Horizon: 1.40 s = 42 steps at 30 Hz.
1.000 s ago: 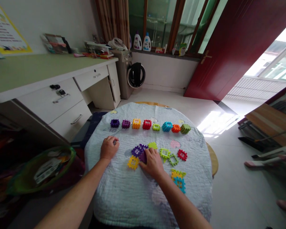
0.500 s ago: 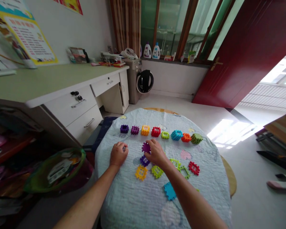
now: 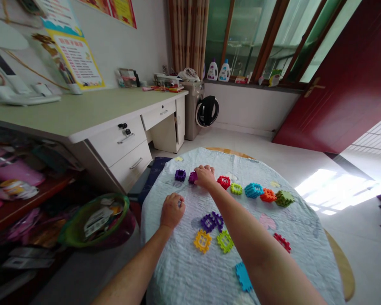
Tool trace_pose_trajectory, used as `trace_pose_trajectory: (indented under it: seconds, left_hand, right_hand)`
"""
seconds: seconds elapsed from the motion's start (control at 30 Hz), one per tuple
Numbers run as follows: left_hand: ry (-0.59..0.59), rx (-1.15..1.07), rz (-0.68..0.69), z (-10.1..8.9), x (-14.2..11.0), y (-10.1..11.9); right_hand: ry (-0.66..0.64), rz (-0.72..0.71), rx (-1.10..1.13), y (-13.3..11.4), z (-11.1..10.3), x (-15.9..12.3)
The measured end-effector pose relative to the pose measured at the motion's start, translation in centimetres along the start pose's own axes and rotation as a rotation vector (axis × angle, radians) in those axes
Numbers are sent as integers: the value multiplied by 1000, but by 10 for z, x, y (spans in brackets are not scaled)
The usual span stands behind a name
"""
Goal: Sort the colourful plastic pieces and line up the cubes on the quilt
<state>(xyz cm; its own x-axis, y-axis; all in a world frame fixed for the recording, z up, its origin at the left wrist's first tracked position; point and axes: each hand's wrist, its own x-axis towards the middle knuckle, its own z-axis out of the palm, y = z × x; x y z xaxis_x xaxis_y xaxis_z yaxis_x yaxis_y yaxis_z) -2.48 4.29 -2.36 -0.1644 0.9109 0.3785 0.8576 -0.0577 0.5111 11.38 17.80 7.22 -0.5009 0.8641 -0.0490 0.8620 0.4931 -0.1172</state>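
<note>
My right hand (image 3: 205,176) reaches to the back row and closes round a magenta-purple notched plastic building tile (image 3: 193,177), at the stack of that colour; the fingers partly cover it. The yellow stack beside it is hidden. My left hand (image 3: 172,209) rests on the cloth with curled fingers; a small dark bit shows between them, too small to name. Nearer me lie purple window tiles (image 3: 208,223), a yellow tile (image 3: 202,241), a lime-green tile (image 3: 225,241), a blue tile (image 3: 243,276) and a red tile (image 3: 282,242). My right forearm hides part of the table.
Along the row stand a dark purple stack (image 3: 180,175), a red one (image 3: 224,182), a lime one (image 3: 236,189), a blue one (image 3: 253,190), an orange one (image 3: 268,195) and an olive one (image 3: 284,198). A desk (image 3: 114,101) and a basket (image 3: 95,243) are at the left.
My right hand has carried the magenta-purple tile forward from mid-table to the back row. My left hand stays on the cloth. The view has turned left.
</note>
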Motion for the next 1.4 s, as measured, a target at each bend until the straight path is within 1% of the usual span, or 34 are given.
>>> trace_pose_trajectory:
  seconds: [0.17, 0.3, 0.4, 0.47, 0.5, 0.53, 0.57, 0.63, 0.67, 0.73, 0.8, 0.87, 1.03, 1.2, 1.3, 1.4]
  left_hand:
    - [2, -3, 3, 1, 0, -1]
    - [-1, -10, -8, 1, 0, 0]
    - [-8, -14, -18, 0, 0, 0]
    - [-10, -13, -21, 0, 0, 1]
    - [-10, -11, -20, -1, 0, 1]
    - [-9, -10, -21, -1, 0, 1]
    - [-7, -10, -22, -1, 0, 1]
    - [-5, -8, -26, -1, 0, 1]
    - [-6, -6, -24, -1, 1, 1]
    - [-9, 1, -15, -1, 1, 1]
    - [-11, 9, -3, -1, 1, 0]
    - [-9, 13, 4, -1, 1, 0]
    - [-3, 26, 9, -2, 0, 2]
    - [0, 26, 9, -1, 0, 2]
    - [-7, 25, -1, -1, 1, 1]
    - [-4, 11, -9, -1, 1, 1]
  right_hand:
    - [-8, 10, 7, 1, 7, 10]
    - [-13, 17, 11, 1, 10, 9]
    - [85, 24, 50, 6, 3, -3]
    - [170, 1, 97, 10, -4, -20]
    - [188, -23, 118, 13, -6, -31]
    - [180, -55, 133, 16, -8, -44]
    - [144, -90, 144, 18, -8, -58]
    - [21, -176, 162, 22, -2, -89]
    - [-39, -211, 161, 22, 3, -104]
    - [-116, -272, 131, 21, 17, -130]
    - [-139, -291, 91, 18, 30, -148]
    - [-131, -279, 69, 15, 38, -157]
    - [-112, -294, 42, 10, 41, -161]
    - [-153, -299, 29, 10, 34, -159]
    - [-177, -289, 77, 11, 23, -144]
    - [-132, -204, 139, 7, 15, -118]
